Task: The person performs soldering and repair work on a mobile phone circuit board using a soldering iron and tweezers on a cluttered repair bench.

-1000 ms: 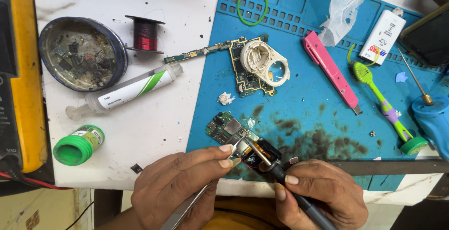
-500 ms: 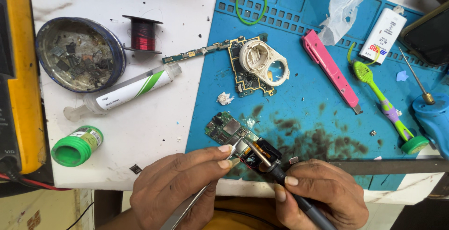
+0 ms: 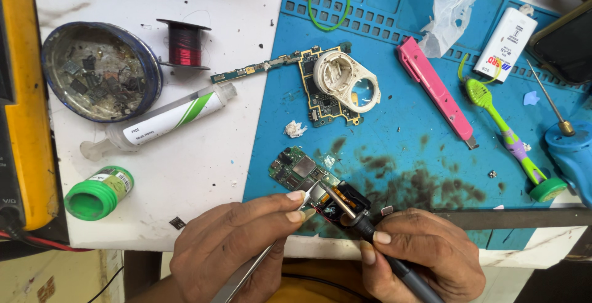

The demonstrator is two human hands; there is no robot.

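1. Small board lies flat at the near left edge of the blue mat, just inside the near edge of the tabletop. A black part sits at its near end, with red wire showing under it.
2. Handling, my read: board is light, thin and stiff, and brittle if flexed. The components on top are fragile. Best held by the bare edges, not across the chips. It would slide easily on the mat unless pinned.
3. Left hand comes in from the near edge, thumb and forefinger pinched on tweezers. The tips meet the board's near end, and the shaft runs back under the palm.
4. Right hand holds the iron in a pen grip, fingers closed round the handle. The tip angles up-left into the black part, right beside the tweezer tips.
5. Both hands sit low and close together, almost touching, at the mat's near edge. I can't tell if the wrists rest on the table.
6. A second board with a white ring on it lies mid-mat, well apart and untouched.
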